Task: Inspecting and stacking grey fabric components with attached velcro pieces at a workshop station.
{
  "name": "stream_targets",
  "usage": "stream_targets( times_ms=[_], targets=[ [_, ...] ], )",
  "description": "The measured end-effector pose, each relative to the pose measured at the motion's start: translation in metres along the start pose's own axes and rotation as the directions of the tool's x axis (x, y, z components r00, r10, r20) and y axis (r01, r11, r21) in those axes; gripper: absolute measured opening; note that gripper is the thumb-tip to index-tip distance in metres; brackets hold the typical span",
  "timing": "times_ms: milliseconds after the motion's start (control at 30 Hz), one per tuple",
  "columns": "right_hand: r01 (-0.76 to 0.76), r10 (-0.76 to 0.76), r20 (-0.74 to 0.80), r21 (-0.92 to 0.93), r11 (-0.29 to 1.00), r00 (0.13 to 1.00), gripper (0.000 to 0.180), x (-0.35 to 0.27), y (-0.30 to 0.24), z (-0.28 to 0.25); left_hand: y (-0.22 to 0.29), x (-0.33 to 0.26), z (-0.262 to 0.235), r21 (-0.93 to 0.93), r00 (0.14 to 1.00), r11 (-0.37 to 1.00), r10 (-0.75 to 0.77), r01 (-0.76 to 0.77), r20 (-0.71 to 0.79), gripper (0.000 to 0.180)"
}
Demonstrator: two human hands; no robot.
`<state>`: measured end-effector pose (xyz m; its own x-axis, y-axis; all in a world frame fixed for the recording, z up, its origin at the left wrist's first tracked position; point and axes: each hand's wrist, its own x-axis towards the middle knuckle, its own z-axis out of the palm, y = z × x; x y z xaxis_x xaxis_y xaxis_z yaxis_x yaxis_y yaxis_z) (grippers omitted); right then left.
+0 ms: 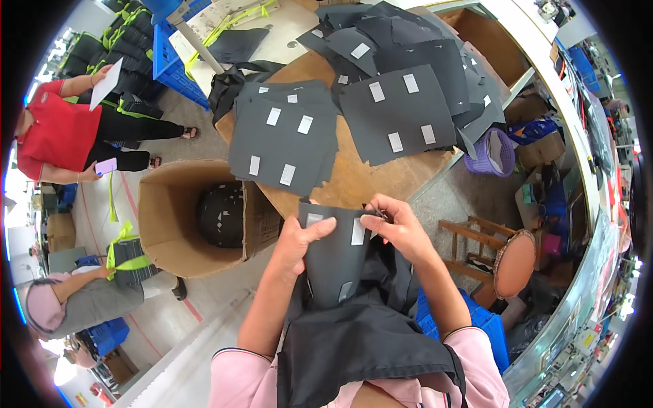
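Observation:
A black fabric panel with white rectangular patches (333,255) is held curled in front of me, above my black apron. My left hand (299,239) grips its left side, thumb laid across the front. At its upper right corner my right hand (398,228) is closed, thumb and fingertips by a white patch. A small dark item shows at those fingers; I cannot make out what it is. Just beyond my hands lies a stack of similar black panels (289,139) on the brown board (360,183). Another pile of panels (398,115) rests to its right.
An open cardboard box (187,251) with dark pieces inside stands left of the board. On the right are a wooden stool (513,265), a purple basket (491,153) and a blue crate (486,326). Two people, one in a red shirt (64,129), are at the left.

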<state>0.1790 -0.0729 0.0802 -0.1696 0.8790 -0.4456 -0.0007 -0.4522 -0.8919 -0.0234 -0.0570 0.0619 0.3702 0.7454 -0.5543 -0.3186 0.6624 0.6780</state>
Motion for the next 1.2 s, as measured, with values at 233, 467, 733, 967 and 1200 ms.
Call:
stream_targets(
  times_ms=[233, 467, 733, 967, 1200],
  targets=[
    [0.376, -0.655, -0.226, -0.665, 0.645, 0.721, 0.03, -0.028, 0.023, 0.007, -0.001, 0.001, -0.001, -0.095, 0.998, 0.995, -0.012, 0.006, -0.063, 0.024],
    [0.394, -0.703, -0.058, -0.794, 0.462, 0.709, 0.026, -0.023, 0.008, 0.006, 0.001, -0.004, 0.004, -0.032, 1.0, 0.999, -0.005, 0.004, -0.015, 0.023],
    [0.415, -0.793, -0.01, -0.848, 0.33, 0.61, 0.023, -0.029, 0.012, 0.006, 0.002, -0.008, 0.008, -0.006, 0.999, 0.999, 0.036, -0.036, -0.011, 0.022],
    [0.398, -0.763, -0.086, -0.812, 0.426, 0.641, 0.026, -0.028, 0.017, 0.013, 0.0, -0.012, 0.016, 0.034, 0.999, 0.999, 0.037, -0.037, -0.024, 0.021],
    [0.437, -0.837, -0.083, -0.823, 0.364, 0.54, 0.025, -0.03, 0.021, 0.014, 0.002, -0.013, 0.014, 0.021, 0.997, 0.997, 0.071, -0.07, -0.029, 0.021]
  ],
)
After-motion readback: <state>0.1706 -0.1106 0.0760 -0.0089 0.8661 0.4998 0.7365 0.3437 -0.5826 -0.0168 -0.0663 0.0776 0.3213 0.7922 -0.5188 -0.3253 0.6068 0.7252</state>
